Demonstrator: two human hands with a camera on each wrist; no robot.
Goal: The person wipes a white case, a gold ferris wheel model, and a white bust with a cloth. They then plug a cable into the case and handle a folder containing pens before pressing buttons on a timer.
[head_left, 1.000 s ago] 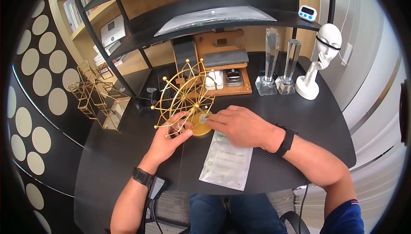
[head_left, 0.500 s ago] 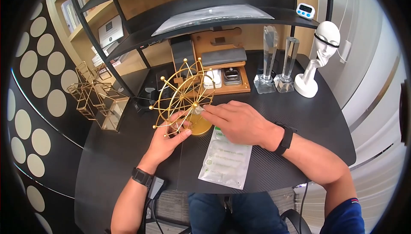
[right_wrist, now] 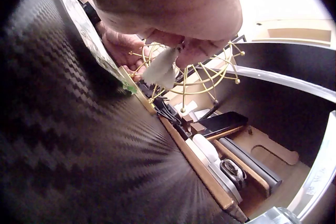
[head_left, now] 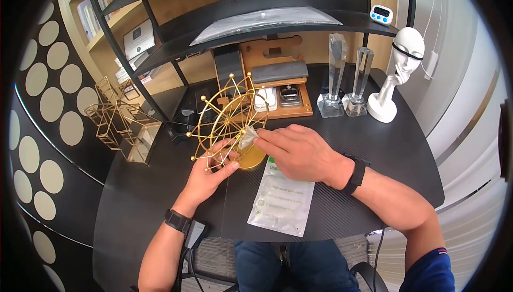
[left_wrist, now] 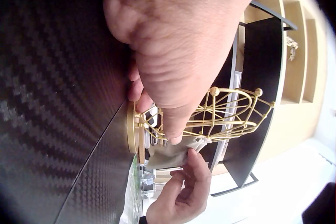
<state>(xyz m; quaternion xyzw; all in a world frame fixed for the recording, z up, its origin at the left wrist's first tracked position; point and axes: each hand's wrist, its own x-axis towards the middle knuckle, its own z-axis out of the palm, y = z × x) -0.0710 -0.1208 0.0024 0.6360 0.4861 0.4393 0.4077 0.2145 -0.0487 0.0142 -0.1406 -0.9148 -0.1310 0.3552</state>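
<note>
A gold wire Ferris wheel ornament (head_left: 227, 121) stands on its round gold base (head_left: 251, 158) on the black desk. My left hand (head_left: 206, 177) grips its lower left side, thumb near the base and fingers behind the wires. From the other side, my right hand (head_left: 299, 153) pinches a small grey cloth (head_left: 247, 138) at the wheel's hub. In the left wrist view the cloth (left_wrist: 168, 154) hangs from the right thumb and fingertips beside the wheel. A white printed plastic pouch (head_left: 282, 204) lies flat below my right hand.
Behind the wheel is a wooden desk organizer (head_left: 288, 111) with small devices. Two crystal trophies (head_left: 332, 86) and a white mannequin head sculpture (head_left: 383, 105) stand at the back right. A geometric gold wire ornament (head_left: 123, 123) is at left. A black shelf (head_left: 267, 30) spans the back.
My right hand has moved slightly up and left, bringing the cloth from over the base to the hub. More of the cloth shows now. My left hand keeps its hold.
</note>
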